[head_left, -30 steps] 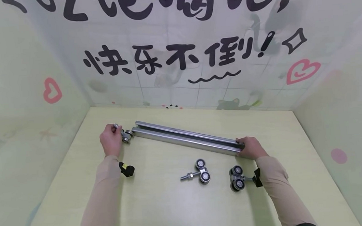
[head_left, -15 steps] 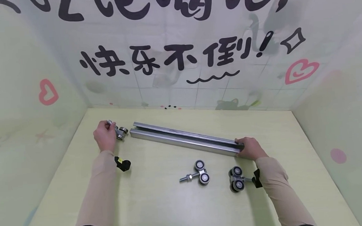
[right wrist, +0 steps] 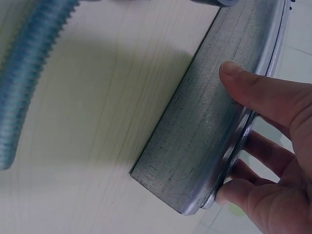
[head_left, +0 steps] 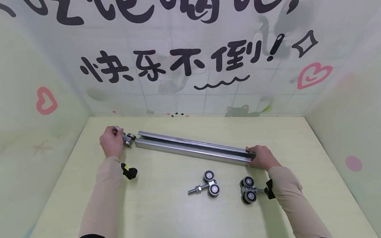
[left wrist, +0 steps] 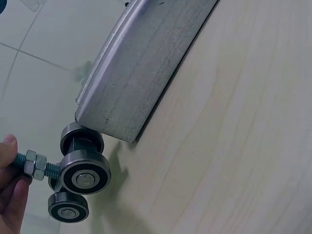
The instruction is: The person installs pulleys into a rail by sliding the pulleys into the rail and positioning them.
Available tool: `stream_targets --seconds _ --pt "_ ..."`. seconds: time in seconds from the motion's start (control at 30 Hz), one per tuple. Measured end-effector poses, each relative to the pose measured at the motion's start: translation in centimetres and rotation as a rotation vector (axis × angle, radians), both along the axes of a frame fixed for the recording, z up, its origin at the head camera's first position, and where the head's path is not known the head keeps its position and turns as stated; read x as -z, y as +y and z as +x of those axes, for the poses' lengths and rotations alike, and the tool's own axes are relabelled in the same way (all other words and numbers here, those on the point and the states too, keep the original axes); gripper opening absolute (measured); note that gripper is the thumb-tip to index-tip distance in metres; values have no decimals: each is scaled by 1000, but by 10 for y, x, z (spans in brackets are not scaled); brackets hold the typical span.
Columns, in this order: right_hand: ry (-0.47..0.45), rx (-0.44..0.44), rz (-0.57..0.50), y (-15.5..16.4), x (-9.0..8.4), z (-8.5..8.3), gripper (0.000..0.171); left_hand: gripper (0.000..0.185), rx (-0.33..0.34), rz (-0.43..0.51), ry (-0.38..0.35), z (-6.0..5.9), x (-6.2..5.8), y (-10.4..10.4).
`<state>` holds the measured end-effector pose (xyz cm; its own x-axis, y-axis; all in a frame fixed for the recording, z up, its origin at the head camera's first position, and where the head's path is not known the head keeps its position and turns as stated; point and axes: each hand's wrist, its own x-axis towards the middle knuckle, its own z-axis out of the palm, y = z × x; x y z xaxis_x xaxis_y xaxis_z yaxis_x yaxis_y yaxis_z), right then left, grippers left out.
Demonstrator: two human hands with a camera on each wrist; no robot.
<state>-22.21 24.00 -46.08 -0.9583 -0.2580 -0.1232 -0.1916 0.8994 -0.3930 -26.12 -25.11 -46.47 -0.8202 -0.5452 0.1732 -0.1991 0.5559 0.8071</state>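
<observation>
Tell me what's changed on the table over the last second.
The left hand drew the roller it pinches slightly away from the rail end; its wheels now sit just outside the opening. The right hand still grips the rail's other end. The two loose rollers haven't moved.

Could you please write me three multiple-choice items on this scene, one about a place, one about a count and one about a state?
1. Where is the roller held by the left hand?
A. at the rail's left end
B. inside the rail's middle
C. beside the right hand

2. How many rollers lie loose on the table?
A. one
B. two
C. four

3. What is the right hand doing?
A. lying flat on the table
B. gripping the rail's end
C. holding a roller

A: the held roller sits at the rail mouth.
B: loose rollers.
B: fingers wrap the end.
</observation>
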Motion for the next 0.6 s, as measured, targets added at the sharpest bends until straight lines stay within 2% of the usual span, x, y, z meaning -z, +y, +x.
stream_targets --seconds 0.37,0.6 --pt "-13 11 5 4 3 -1 61 27 6 32 39 -8 -2 13" --pt "3 -4 2 3 2 -2 61 27 -4 27 25 -11 -1 16"
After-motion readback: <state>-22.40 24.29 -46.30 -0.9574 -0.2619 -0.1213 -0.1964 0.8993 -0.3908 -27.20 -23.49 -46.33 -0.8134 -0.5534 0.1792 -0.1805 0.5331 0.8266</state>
